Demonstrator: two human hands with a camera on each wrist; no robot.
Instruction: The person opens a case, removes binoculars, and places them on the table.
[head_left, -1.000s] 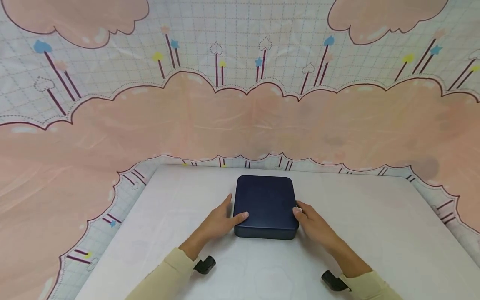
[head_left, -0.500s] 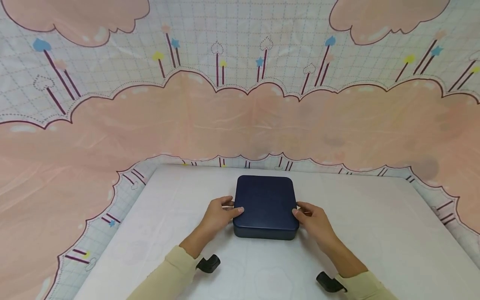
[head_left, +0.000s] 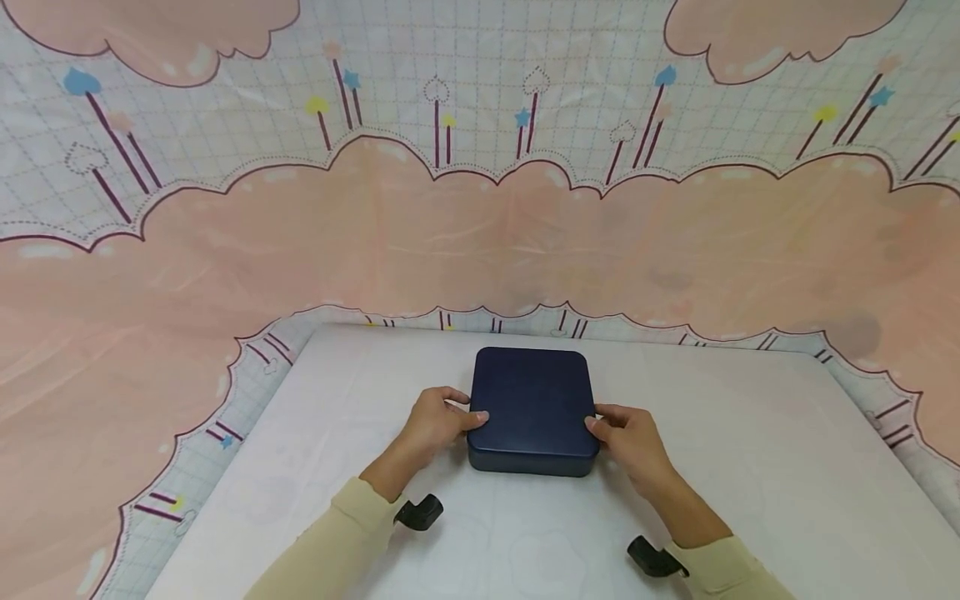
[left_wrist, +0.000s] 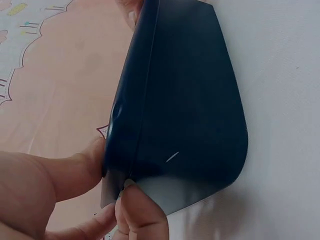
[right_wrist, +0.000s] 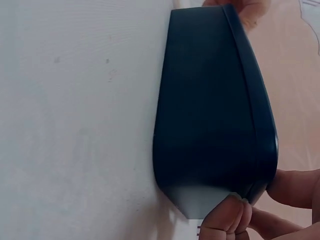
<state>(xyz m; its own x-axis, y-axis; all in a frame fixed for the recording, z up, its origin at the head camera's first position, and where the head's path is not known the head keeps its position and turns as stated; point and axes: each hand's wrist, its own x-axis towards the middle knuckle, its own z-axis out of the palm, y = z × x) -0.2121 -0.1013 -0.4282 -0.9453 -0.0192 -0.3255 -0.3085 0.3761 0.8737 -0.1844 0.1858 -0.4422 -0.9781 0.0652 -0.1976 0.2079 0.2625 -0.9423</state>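
Note:
A dark blue rectangular box [head_left: 532,392] with rounded corners lies flat on the white table, its lid on. My left hand [head_left: 433,423] holds it at the left side: thumb on the top near the edge, fingertips against the side wall. Opposite, my right hand [head_left: 637,446] pinches the right edge the same way. A thin seam between lid [left_wrist: 131,85] and lower wall [left_wrist: 195,95] shows in the left wrist view, with a fingernail right at it. In the right wrist view, fingertips also touch the seam by the lid [right_wrist: 257,110]. The box's inside is hidden.
The white-covered table [head_left: 750,433] stretches out around the box. Behind it hangs a pink and white patterned cloth [head_left: 480,242]. A black wrist device sits at each sleeve, one at the left cuff [head_left: 360,508], one at the right.
My left hand's fingers, spread forward a second ago, have drawn in against the box's left side, and the thumb has slid back toward the edge. The box stays in place.

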